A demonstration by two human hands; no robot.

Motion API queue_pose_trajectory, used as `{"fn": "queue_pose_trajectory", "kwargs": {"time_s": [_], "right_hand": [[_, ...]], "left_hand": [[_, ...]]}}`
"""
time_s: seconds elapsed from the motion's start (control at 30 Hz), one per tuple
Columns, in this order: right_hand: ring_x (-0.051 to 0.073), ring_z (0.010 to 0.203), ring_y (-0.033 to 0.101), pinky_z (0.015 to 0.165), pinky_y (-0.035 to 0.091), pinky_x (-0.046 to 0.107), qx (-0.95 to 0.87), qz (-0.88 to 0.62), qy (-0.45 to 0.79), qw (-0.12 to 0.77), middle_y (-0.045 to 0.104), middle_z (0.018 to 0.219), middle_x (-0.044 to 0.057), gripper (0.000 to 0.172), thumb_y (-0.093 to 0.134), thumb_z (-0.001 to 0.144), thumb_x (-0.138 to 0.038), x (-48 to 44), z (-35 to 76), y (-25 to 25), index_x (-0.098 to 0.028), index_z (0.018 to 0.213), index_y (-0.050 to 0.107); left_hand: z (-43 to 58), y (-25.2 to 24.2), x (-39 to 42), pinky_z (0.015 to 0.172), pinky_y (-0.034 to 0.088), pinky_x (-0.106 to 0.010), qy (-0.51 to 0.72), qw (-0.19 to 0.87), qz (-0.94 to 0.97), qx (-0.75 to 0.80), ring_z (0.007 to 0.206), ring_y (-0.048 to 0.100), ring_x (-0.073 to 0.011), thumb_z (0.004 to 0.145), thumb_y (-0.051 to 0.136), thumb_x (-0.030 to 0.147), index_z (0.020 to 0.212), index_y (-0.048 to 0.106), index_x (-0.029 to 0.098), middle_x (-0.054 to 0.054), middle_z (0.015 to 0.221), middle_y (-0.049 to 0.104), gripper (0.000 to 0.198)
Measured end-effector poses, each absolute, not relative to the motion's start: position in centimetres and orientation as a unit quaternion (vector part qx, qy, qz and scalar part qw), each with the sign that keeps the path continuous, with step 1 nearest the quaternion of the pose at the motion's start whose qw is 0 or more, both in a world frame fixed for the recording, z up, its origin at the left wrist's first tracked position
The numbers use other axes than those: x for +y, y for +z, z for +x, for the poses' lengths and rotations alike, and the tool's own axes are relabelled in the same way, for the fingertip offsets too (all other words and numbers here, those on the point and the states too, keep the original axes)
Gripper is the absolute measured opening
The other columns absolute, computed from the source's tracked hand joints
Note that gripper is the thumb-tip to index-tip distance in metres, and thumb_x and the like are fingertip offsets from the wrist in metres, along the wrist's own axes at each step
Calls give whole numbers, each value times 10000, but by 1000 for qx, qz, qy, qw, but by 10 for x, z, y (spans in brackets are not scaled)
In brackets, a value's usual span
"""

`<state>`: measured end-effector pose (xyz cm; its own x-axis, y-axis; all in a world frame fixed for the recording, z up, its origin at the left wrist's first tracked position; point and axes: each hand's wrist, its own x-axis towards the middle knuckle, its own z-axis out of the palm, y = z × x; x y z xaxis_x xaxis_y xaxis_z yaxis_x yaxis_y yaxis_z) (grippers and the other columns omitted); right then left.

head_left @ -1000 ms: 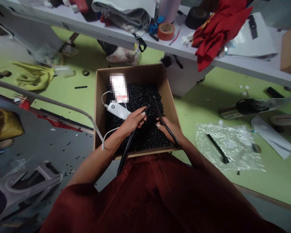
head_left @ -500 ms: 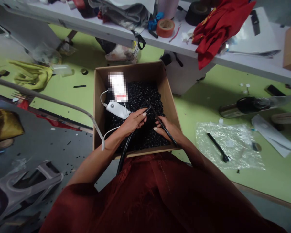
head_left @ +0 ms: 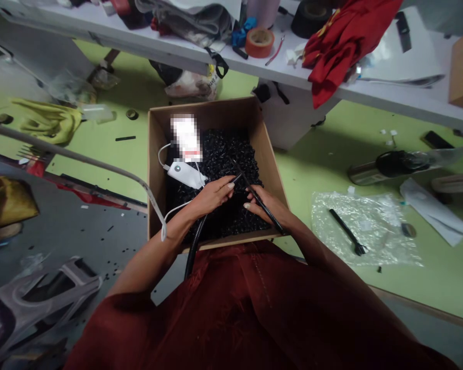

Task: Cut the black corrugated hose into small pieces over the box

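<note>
A cardboard box (head_left: 268, 159) full of small black parts (head_left: 224, 149) sits on the green floor in front of me. Over it, my left hand (head_left: 212, 196) is closed round a black flexible tube (head_left: 195, 246) that runs down toward my lap. My right hand (head_left: 268, 206) grips a thin black rod (head_left: 260, 201). The rod's far end meets the tube's end near my left fingertips. A white device (head_left: 185, 174) with a white cable lies on the parts at the box's left.
A grey table (head_left: 200, 54) behind the box carries red cloth (head_left: 341, 38), an orange tape roll (head_left: 259, 42) and papers. Right of the box lies a clear plastic sheet (head_left: 364, 226) with a black tool (head_left: 347, 234). Yellow cloth (head_left: 48, 121) and grey plastic housings (head_left: 34, 298) lie at left.
The rod in my right hand has swung left and lower, its tip closing on the tube end in my left hand. The view has shifted slightly.
</note>
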<state>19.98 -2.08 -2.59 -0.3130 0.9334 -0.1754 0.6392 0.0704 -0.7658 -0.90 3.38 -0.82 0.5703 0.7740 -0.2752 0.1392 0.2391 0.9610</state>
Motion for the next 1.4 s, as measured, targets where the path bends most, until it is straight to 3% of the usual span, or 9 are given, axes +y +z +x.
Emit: {"fn": "queue_pose_trajectory", "kwargs": {"time_s": [0.23,0.37,0.5,1.07,1.3,1.4], "right_hand": [[249,902,620,790,472,384,-704,-579,372,179,644,1011,90,366,458,885,-450,-20,200,-20,-200,1146,519],[234,842,625,750,461,355,-705,-589,357,172,649,941,73,303,462,877,-403,-20,198,-19,-204,1095,535],[233,803,629,718,449,343,-702,-602,348,156,659,886,50,256,469,857,-349,-19,197,-19,-225,1068,544],[231,698,642,609,404,298,-709,-639,284,93,682,795,49,192,453,849,-324,-18,198,-34,-234,967,575],[238,713,655,625,447,309,-682,-656,275,170,687,776,42,211,483,849,-364,-19,198,-33,-246,983,596],[199,622,638,608,477,304,-656,-649,318,220,672,726,20,249,459,875,-404,-20,200,-32,-242,1024,576]], "left_hand": [[-8,-6,34,405,220,-178,227,705,534,409,467,333,-39,891,493,372,1090,550,154,30,682,452,300],[-4,-4,33,390,211,-169,212,699,522,440,432,330,-28,884,504,344,885,519,159,46,638,447,185],[-2,-5,32,386,209,-165,212,703,509,449,416,332,-19,879,515,346,751,444,168,49,617,452,230],[-3,-14,37,375,192,-168,194,687,489,502,386,330,-18,895,500,284,757,511,150,46,582,437,193],[-5,-11,38,373,169,-161,221,730,432,482,394,322,-20,880,506,273,932,589,140,36,614,445,166],[-7,-8,39,382,189,-163,238,754,405,459,420,346,-26,861,519,238,992,605,131,23,638,459,190]]}}
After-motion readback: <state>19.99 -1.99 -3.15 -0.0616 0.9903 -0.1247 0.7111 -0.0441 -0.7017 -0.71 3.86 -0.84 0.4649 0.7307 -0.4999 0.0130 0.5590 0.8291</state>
